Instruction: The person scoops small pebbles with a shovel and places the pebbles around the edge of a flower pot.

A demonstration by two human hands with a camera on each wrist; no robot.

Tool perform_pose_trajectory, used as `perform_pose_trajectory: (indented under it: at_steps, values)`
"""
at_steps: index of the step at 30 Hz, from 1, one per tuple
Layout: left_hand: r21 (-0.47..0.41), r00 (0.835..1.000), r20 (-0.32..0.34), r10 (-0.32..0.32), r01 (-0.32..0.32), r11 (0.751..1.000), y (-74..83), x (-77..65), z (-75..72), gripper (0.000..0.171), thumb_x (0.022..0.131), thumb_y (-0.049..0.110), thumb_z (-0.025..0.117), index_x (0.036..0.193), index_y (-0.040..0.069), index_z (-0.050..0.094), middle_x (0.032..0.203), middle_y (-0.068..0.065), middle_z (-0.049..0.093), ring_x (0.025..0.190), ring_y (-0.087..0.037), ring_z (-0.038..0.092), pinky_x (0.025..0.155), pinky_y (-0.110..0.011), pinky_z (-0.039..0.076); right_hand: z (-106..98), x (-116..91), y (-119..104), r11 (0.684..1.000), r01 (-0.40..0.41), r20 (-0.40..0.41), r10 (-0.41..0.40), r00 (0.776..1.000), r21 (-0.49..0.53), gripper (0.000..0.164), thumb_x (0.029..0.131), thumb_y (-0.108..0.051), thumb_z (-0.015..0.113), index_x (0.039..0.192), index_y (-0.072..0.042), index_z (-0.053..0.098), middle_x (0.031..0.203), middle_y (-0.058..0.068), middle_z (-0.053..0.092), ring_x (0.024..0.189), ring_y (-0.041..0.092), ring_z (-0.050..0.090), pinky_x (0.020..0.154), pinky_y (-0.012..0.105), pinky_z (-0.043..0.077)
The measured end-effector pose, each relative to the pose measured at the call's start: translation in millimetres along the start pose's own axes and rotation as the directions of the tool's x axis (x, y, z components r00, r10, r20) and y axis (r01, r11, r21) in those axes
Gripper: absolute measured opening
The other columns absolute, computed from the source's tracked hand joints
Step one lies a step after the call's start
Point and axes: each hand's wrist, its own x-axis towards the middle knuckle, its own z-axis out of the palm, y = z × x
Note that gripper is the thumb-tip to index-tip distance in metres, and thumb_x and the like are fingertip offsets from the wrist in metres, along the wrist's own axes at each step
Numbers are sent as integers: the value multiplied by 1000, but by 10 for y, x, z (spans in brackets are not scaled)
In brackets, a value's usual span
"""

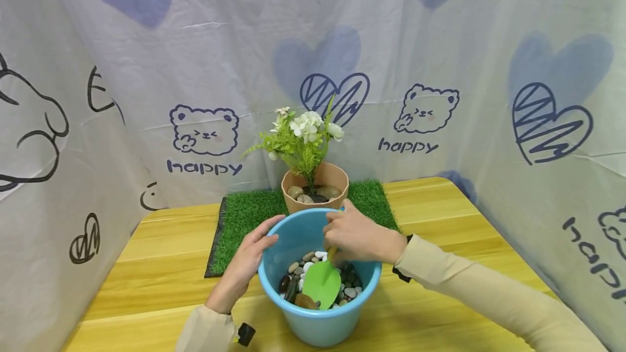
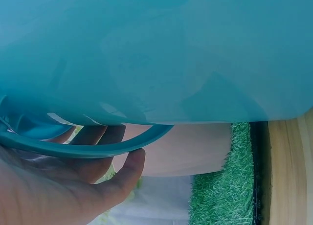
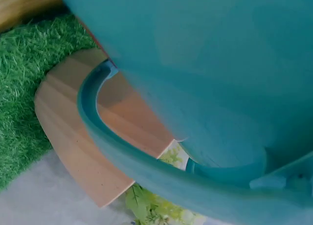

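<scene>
A light blue bucket (image 1: 320, 331) stands on the table with pebbles (image 1: 350, 292) of several colours inside. My left hand (image 1: 244, 262) holds its left side; in the left wrist view the bucket's curved handle (image 2: 88, 150) passes between the thumb and fingers. Over the bucket's right part, my right hand (image 1: 359, 235) grips the yellow handle of a small green trowel (image 1: 321, 285). The trowel's blade points down into the bucket and lies over the stones. In the right wrist view only the bucket's outer wall (image 3: 205, 68) and handle appear, without the hand.
Behind the bucket, a peach flowerpot (image 1: 318, 206) holds white flowers (image 1: 306, 125) and large stones. It stands on a green turf mat (image 1: 239, 221) atop the yellow wooden table (image 1: 161, 259). Printed cloth (image 1: 274, 86) hangs around the back and sides.
</scene>
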Motion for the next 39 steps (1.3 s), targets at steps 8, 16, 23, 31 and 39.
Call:
perform_pose_trajectory:
  at_steps: [8, 16, 23, 31, 39]
  values:
    - [0, 1000, 4, 11, -11, 1000, -17, 3, -9, 46, 102, 24, 48, 148, 18, 44, 144, -13, 50, 121, -32, 57, 89, -44, 56, 2, 32, 28, 1000, 3, 30, -3, 1000, 15, 16, 73, -48, 80, 79, -35, 74, 80, -16, 67, 73, 9, 35, 70, 36, 21]
    - [-4, 1000, 8, 18, -18, 1000, -9, 23, -7, 46, 102, 25, 48, 147, 19, 44, 143, -14, 51, 120, -32, 59, 89, -43, 56, 33, 29, 29, 1000, 4, 16, -5, 1000, 28, 17, 72, -50, 79, 78, -35, 73, 78, -15, 64, 72, 9, 32, 68, 35, 18]
    - [-3, 1000, -2, 13, -13, 1000, -19, 17, 2, 46, 102, 23, 48, 148, 17, 43, 143, -14, 51, 118, -32, 60, 87, -42, 57, 45, 31, 32, 998, 18, 3, -18, 1000, 52, 18, 73, -52, 77, 81, -36, 74, 80, -16, 65, 74, 9, 34, 68, 34, 20]
    - [10, 1000, 9, 23, -23, 1000, -19, 20, -2, 46, 102, 25, 48, 148, 19, 43, 145, -13, 49, 123, -34, 57, 89, -45, 56, -14, 48, 91, 986, -38, 1, 39, 999, 164, 26, 73, -53, 77, 90, -33, 77, 84, -17, 66, 78, 8, 41, 75, 36, 26]
    - [-1, 1000, 5, 20, -20, 1000, -27, 9, -1, 46, 103, 26, 47, 148, 19, 43, 144, -13, 51, 121, -33, 58, 89, -45, 56, -60, 75, 121, 963, -112, 20, 110, 994, 245, 23, 75, -49, 79, 91, -33, 78, 86, -18, 68, 80, 7, 44, 78, 36, 32]
